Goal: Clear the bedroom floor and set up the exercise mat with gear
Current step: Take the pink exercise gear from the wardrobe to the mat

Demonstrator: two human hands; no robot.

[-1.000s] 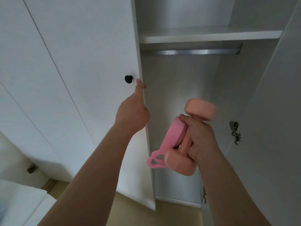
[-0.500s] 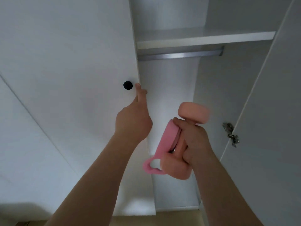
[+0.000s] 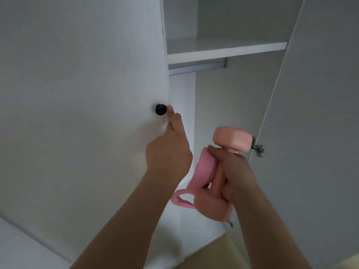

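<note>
My right hand [image 3: 231, 173] grips the handle of a peach-pink dumbbell [image 3: 232, 139] held upright in front of the open wardrobe, and it clamps a pink resistance band [image 3: 204, 171] against the handle; the band's loop hangs below to the left. My left hand [image 3: 170, 150] reaches up to the white left wardrobe door [image 3: 87, 113], its thumb and fingertips touching the door's edge right beside the black round knob [image 3: 161, 109]. The fingers behind the door edge are hidden.
The wardrobe interior shows a white shelf [image 3: 223, 49] with a metal hanging rail [image 3: 196, 67] under it. The right door [image 3: 320, 113] stands open with a metal hinge [image 3: 258, 149]. Beige floor [image 3: 219, 255] shows at the bottom.
The left door has swung toward closing, narrowing the opening. My left hand has slid up next to the knob. My right hand still holds the dumbbell and band.
</note>
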